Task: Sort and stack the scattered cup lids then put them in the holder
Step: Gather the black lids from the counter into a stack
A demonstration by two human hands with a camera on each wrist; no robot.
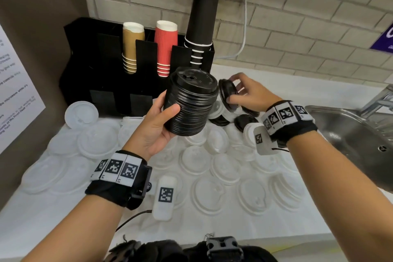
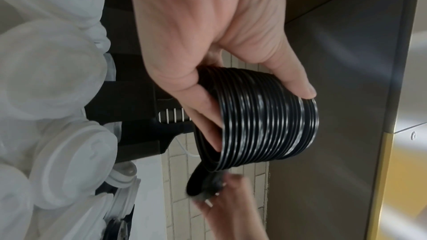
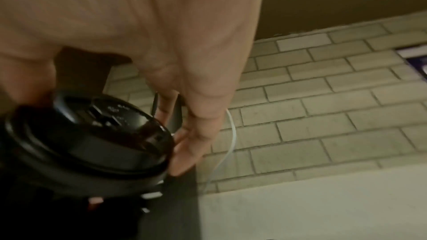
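My left hand grips a tall stack of black lids above the counter, thumb on the near side and fingers behind; the same stack of black lids shows in the left wrist view. Just right of its top, my right hand pinches a single black lid tilted on edge, seen closer as the black lid. A few more black lids lie below that hand. White lids lie scattered over the counter. The black holder stands at the back.
The holder carries stacks of tan cups, red cups and black cups. A steel sink lies to the right. A brick wall with a white cable runs behind, and a panel with a notice stands at the left.
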